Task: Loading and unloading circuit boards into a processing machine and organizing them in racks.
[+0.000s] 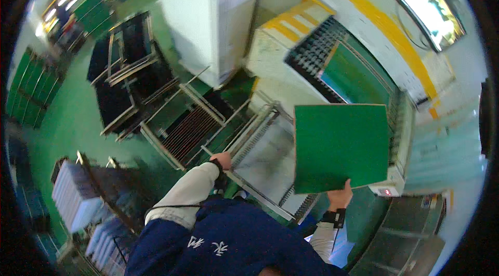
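Observation:
A flat, square-looking green panel (341,147) with a thin brownish edge is held up on the right, over the side of a metal rack. My right hand (340,196) grips its lower edge, the thumb lying on the face turned to me and the other fingers mostly hidden behind. My left hand (222,160) is closed at the near left corner of the slotted metal rack (265,154), which has toothed rails along its sides and a pale, flat bed. Another green panel (349,74) lies on the roller conveyor beyond.
A roller conveyor (318,42) runs from a white machine with yellow edging. Left of the rack stand a wire-slotted frame (189,133) and a dark cart (130,68). Stacked pale sheets (86,195) are at lower left, a white pillar (208,21) behind, a screen (423,3) upper right.

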Tool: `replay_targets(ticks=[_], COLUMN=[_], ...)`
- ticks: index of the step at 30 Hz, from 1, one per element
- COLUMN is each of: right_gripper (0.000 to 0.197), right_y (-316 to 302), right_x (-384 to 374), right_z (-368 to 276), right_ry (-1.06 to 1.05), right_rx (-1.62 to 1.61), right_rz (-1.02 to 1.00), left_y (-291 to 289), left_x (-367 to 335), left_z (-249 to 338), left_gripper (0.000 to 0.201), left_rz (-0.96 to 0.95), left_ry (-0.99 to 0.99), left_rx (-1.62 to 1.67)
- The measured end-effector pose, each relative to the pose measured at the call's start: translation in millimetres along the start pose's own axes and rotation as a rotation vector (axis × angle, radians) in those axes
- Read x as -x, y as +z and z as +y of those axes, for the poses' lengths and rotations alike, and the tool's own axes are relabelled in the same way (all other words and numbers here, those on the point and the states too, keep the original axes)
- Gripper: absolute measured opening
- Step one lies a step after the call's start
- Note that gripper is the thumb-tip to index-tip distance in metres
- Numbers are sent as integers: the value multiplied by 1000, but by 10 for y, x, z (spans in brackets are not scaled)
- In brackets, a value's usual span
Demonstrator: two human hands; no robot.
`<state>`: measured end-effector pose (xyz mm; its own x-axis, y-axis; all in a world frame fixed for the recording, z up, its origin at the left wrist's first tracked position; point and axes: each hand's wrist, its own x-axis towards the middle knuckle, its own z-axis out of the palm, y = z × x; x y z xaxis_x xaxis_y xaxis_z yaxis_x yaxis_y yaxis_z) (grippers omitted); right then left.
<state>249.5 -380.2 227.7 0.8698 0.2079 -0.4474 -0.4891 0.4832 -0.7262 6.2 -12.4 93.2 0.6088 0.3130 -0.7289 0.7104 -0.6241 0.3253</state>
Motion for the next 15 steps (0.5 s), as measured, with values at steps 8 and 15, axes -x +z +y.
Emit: replay_targets(ticks=[8, 15], right_gripper=[15, 15], right_y=[221, 350], right_x=[230, 322], right_z=[291, 505], right_ry=[85, 210], right_rx=[-283, -187], right_rz=[74, 32], left_y=[224, 226], left_x=[-313, -250], left_z=[-174, -180], left_gripper=[27, 27], left_rz=[-33, 71], left_ry=[56, 84], left_rx=[-26, 1])
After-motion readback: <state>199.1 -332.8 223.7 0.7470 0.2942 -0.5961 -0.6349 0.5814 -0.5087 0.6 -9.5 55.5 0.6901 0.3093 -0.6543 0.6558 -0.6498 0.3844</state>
